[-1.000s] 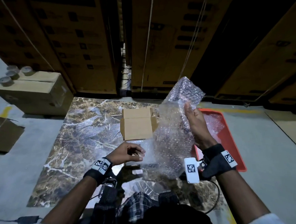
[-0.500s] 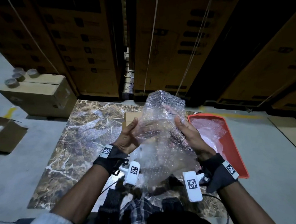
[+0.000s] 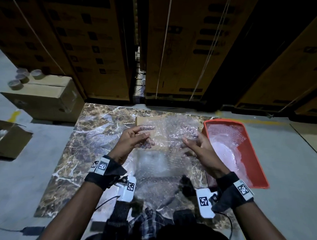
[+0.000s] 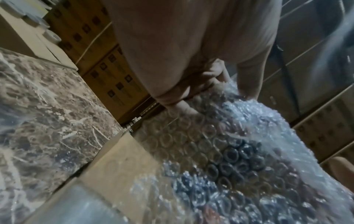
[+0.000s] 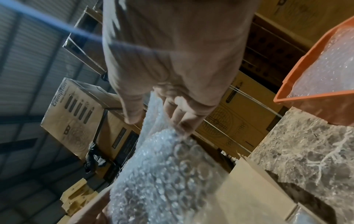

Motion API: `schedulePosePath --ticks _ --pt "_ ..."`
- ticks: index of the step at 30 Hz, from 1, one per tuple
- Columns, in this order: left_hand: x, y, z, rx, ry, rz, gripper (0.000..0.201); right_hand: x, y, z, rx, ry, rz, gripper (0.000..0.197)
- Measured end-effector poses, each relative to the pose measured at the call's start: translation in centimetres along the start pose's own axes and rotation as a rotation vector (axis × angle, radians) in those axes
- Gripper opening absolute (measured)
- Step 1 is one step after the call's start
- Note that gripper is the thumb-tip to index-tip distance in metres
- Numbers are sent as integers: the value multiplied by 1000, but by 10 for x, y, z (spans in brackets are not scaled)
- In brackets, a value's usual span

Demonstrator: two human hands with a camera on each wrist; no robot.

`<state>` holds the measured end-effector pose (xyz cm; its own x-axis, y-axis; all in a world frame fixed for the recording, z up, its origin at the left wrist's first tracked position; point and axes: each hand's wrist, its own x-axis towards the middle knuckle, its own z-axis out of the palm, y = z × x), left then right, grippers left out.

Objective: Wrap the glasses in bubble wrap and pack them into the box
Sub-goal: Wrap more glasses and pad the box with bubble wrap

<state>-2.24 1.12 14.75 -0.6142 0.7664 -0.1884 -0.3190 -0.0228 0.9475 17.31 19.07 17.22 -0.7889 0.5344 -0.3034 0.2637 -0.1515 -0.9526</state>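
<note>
The person holds a clear, translucent sheet of bubble wrap (image 3: 170,137) spread between both hands above a brown veined marble slab (image 3: 86,140). The left hand (image 3: 135,140) pinches the sheet's left edge between thumb and fingers, at about 10 o'clock from the sheet's centre; the left wrist view confirms the fingers (image 4: 180,106) curled onto the bubbled film. The right hand (image 3: 198,145) grasps the right edge at about 3 o'clock, with the film caught between the thumb and the fingers (image 5: 178,116). The sheet hangs in front of a small brown cardboard box (image 3: 141,120) that stands on the slab at 12 o'clock from the hands; only the box's upper left corner shows clear of the film. No glass can be made out through the wrap. An orange rectangular plastic tray (image 3: 253,170) lies at 3 o'clock, just beside the right hand, holding more bubble wrap. A large closed cardboard carton (image 3: 43,98) carrying tape rolls (image 3: 25,77) stands at 10 o'clock, well apart from the slab.
</note>
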Motion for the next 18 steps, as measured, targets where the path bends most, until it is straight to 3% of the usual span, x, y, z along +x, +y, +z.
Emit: schedulePosePath --ticks 1,2,6,8,10,14,18 --pt "-1 -1 -1 12 -13 4 13 1 2 1 9 21 0 81" --pt "-4 0 -2 14 -36 0 8 4 3 2 7 31 -10 79" --pt "-7 2 -4 41 -18 -46 59 8 3 4 -29 24 -70 33" --pt "-5 3 -3 90 21 -3 37 8 1 6 -22 3 -101 17" --pt "-5 6 -3 106 66 16 22 8 0 8 -3 6 -121 14" --pt "-2 3 -8 37 81 20 22 10 1 9 27 43 -162 25" --pt "-3 2 -8 25 109 27 23 10 -1 13 42 77 -135 20"
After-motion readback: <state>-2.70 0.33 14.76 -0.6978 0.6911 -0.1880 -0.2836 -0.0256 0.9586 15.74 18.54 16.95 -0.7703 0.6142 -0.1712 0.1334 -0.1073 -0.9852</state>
